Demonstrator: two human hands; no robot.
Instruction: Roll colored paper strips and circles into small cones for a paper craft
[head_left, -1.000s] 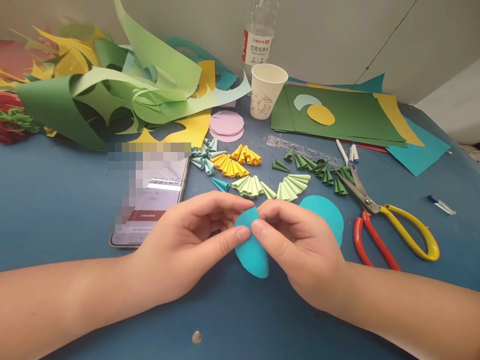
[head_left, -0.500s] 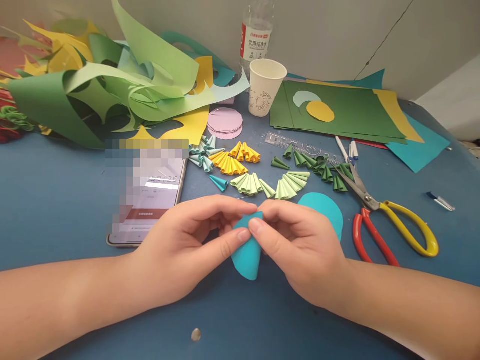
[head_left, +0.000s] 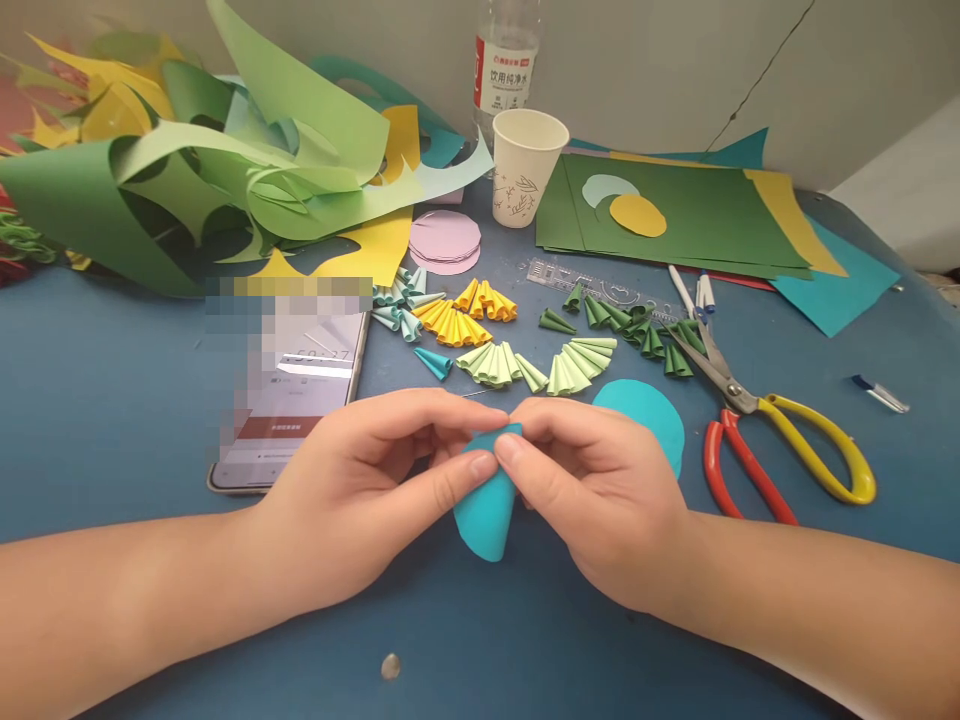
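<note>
Between my two hands is a curled piece of blue paper, its rounded edge hanging down toward me. My left hand pinches it from the left, thumb in front and fingers behind. From the right, my right hand pinches the same paper, and the thumb tips nearly meet. A flat blue paper circle lies partly hidden behind my right hand. Just beyond my hands are a small blue paper cone and rows of light green cones, yellow cones and dark green cones.
Scissors lie open at the right, near a clear ruler. A phone rests at the left. Behind stand a paper cup and a bottle. Paper scraps heap up at the back left, green sheets at the back right.
The blue paper's lower end has shifted slightly left between my fingers. Both hands keep their pinch, and the whole view has moved a little.
</note>
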